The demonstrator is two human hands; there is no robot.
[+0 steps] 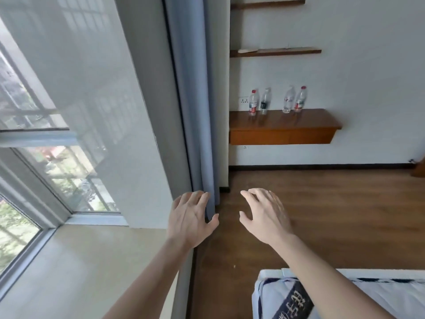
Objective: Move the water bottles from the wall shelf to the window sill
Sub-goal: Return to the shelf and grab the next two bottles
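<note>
Window (34, 162) fills the left side of the frame, with a sheer curtain (103, 88) hanging across its right part. Wood floor (333, 215) takes the lower right. Pale window sill (80, 261) runs along the lower left, bare where I can see it. White wall (368, 77) is in the upper right. Blue curtain (195, 100) hangs down the centre, between window and wall. Corner of a bed (379, 295) with a white and dark-patterned cover sits at the bottom right, under my right forearm.

Wall shelf (282, 127), brown wood, is fixed to the wall right of centre; two thin shelves (276, 51) are above it.

My left hand (193, 217) is low centre, palm down, fingers spread loose, holding nothing, in front of the blue curtain's bottom edge. My right hand (264, 215) is just beside it over the floor, same pose, fingers spread, nothing held.

Four water bottles (265, 101) stand upright on the wall shelf in two pairs, well apart from both hands. The outer two have red caps. A socket (244, 101) is on the wall just left of them.
</note>
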